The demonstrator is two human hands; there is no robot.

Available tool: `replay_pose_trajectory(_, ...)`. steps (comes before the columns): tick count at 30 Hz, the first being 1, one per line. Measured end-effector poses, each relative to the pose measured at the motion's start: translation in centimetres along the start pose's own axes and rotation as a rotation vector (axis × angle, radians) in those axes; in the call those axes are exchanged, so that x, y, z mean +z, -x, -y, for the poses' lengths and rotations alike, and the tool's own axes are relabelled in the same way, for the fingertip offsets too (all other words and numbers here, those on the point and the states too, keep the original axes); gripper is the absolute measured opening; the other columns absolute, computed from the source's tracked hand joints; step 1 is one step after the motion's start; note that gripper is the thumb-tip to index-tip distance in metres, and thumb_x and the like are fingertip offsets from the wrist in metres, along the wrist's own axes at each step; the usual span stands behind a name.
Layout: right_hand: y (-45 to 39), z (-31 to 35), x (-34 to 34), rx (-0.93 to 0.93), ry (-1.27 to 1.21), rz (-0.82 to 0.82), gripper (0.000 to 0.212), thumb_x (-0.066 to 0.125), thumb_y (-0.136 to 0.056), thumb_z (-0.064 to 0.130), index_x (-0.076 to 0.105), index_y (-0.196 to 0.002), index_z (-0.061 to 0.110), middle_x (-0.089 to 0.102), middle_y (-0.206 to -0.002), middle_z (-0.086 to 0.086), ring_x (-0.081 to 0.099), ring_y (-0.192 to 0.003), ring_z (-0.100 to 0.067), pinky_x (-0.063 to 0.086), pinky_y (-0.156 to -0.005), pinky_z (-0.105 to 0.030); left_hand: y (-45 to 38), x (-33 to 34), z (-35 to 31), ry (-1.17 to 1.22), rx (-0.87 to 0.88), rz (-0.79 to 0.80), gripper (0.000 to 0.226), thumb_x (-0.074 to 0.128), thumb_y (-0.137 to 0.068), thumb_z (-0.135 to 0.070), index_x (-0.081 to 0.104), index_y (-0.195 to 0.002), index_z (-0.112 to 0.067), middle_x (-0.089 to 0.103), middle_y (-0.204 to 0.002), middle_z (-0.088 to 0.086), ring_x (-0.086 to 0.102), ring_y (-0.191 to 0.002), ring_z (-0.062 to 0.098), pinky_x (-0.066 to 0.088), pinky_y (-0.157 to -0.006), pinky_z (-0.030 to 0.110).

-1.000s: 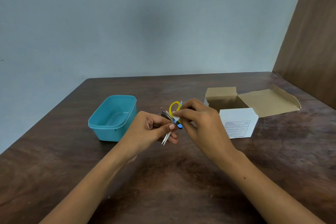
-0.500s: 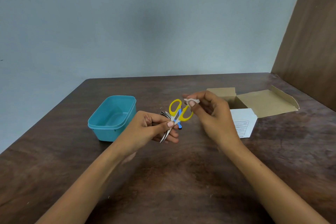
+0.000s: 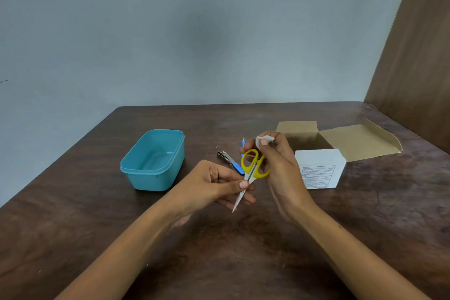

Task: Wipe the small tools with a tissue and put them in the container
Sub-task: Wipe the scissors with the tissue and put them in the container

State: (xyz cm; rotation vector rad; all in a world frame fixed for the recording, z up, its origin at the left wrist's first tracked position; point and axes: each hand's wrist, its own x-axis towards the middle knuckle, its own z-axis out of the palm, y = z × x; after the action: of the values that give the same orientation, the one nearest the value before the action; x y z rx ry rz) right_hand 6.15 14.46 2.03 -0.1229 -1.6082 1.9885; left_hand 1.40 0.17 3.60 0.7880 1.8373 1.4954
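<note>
A plain indoor room, likely a home or office corner: a dark brown wooden bench [image 3: 243, 251] stands against a bare grey-blue painted wall [image 3: 194, 31] and a brown wooden side panel [image 3: 418, 68].

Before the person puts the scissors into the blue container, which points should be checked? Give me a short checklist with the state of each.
1. Scissors held firmly: ok, the left hand pinches the blades.
2. Blades closed: ok, they look closed.
3. Tissue in hand: ok, the right hand pinches it.
4. Scissors fully wiped: cannot tell.
5. Blue container open and in reach: ok, no lid, left of the hands.
6. Other small tools on the table: not ok, not yet in the container.
</note>
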Motion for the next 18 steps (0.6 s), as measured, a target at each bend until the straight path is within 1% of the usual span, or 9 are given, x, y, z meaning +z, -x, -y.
replay_pose_trajectory(4,-0.4,-0.1,-0.2,-0.005,-0.024,-0.031,0.015,0.045,-0.098,0.008,0.052,-0.088,0.016,0.068,-0.096,-0.004,0.066,-0.096,-0.02,0.053,-0.082,-0.037,0.1,-0.7,-0.3,-0.043,0.009,-0.025,0.015,0.066,-0.083,-0.015,0.074,-0.093,-0.009,0.076,-0.085,0.011,0.073,-0.082,0.019,0.057,-0.063,0.023)
replay_pose_trajectory(6,-0.5,-0.2,-0.4,-0.034,0.02,-0.09,0.016,0.047,-0.097,0.007,0.054,-0.086,0.017,0.067,-0.093,-0.002,0.065,-0.094,-0.017,0.052,-0.087,-0.041,0.2,-1.3,-0.4,-0.07,0.006,-0.044,0.01,0.068,-0.082,-0.016,0.075,-0.086,-0.013,0.076,-0.083,0.011,0.073,-0.08,0.02,0.058,-0.064,0.024)
replay_pose_trajectory(8,-0.5,-0.4,-0.6,-0.105,0.174,-0.143,0.016,0.051,-0.095,0.009,0.057,-0.085,0.02,0.065,-0.088,0.003,0.063,-0.089,-0.012,0.052,-0.087,-0.042,0.3,-1.7,-0.7,-0.081,-0.001,-0.072,0.007,0.068,-0.081,-0.016,0.075,-0.081,-0.015,0.076,-0.082,0.012,0.074,-0.079,0.02,0.058,-0.064,0.025)
replay_pose_trajectory(9,-0.4,-0.4,-0.6,-0.147,0.251,-0.15,0.016,0.053,-0.094,0.009,0.059,-0.085,0.022,0.065,-0.086,0.005,0.062,-0.085,-0.008,0.053,-0.085,-0.039,0.3,-1.9,-0.9,-0.085,-0.003,-0.09,0.007,0.068,-0.081,-0.015,0.075,-0.081,-0.015,0.076,-0.082,0.013,0.074,-0.079,0.021,0.058,-0.063,0.025)
replay_pose_trajectory(11,-0.2,-0.4,-0.7,-0.222,0.371,-0.142,0.014,0.056,-0.092,0.01,0.06,-0.086,0.022,0.065,-0.086,0.008,0.059,-0.081,-0.002,0.052,-0.077,-0.025,0.5,-2.3,-1.6,-0.086,-0.008,-0.122,0.007,0.068,-0.081,-0.014,0.073,-0.084,-0.01,0.076,-0.083,0.013,0.074,-0.08,0.021,0.058,-0.062,0.023)
replay_pose_trajectory(13,-0.1,-0.3,-0.8,-0.292,0.469,-0.134,0.011,0.059,-0.09,0.009,0.062,-0.087,0.02,0.065,-0.09,0.002,0.058,-0.081,-0.001,0.043,-0.068,-0.01,0.9,-2.9,-2.6,-0.093,-0.012,-0.163,0.009,0.066,-0.082,-0.013,0.071,-0.087,-0.006,0.076,-0.084,0.013,0.074,-0.079,0.02,0.057,-0.06,0.021)
replay_pose_trajectory(15,-0.1,-0.4,-0.8,-0.341,0.532,-0.115,0.012,0.062,-0.088,0.007,0.065,-0.087,0.018,0.064,-0.091,-0.001,0.057,-0.079,-0.002,0.039,-0.062,-0.007,1.4,-3.9,-3.5,-0.108,-0.017,-0.22,0.009,0.065,-0.084,-0.011,0.069,-0.089,-0.004,0.076,-0.084,0.013,0.074,-0.08,0.02,0.058,-0.062,0.022)
replay_pose_trajectory(18,-0.1,-0.6,-0.7,-0.345,0.555,-0.067,0.018,0.064,-0.085,0.003,0.068,-0.084,0.02,0.066,-0.091,0.0,0.058,-0.076,-0.003,0.039,-0.058,-0.008,2.1,-6.2,-4.8,-0.131,-0.043,-0.315,0.014,0.064,-0.084,-0.009,0.069,-0.093,0.0,0.076,-0.085,0.014,0.074,-0.08,0.02,0.058,-0.067,0.026)
